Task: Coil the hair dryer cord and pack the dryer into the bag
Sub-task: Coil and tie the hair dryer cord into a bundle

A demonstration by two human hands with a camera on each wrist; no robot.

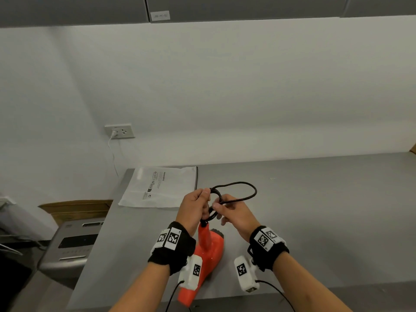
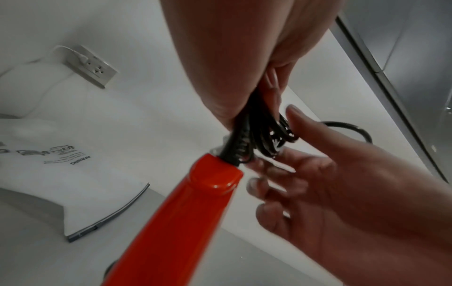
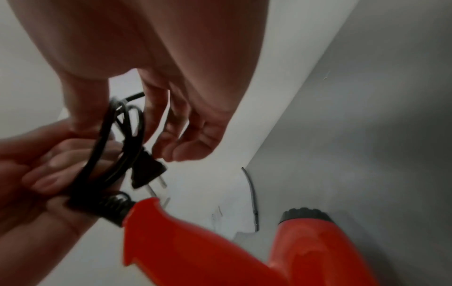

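The orange hair dryer [image 1: 210, 248] lies near the table's front edge, its handle [image 2: 186, 209] pointing up towards my hands. Its black cord [image 1: 244, 188] leaves the handle end and is gathered in several small coils, with one larger loop sticking out to the right. My left hand [image 1: 206, 199] grips the bunched coils [image 2: 257, 131] just above the handle. My right hand [image 1: 218, 207] pinches the cord beside it with thumb and forefinger. The black plug [image 3: 146, 170] hangs from the coils, prongs down. The white plastic bag [image 1: 157, 188] lies flat on the table behind my hands.
The grey table [image 1: 315, 210] stretches away to the right. A wall socket [image 1: 120, 131] with a white cable plugged in is at the back left. A cardboard box [image 1: 76, 209] and a grey appliance [image 1: 72, 244] stand left of the table.
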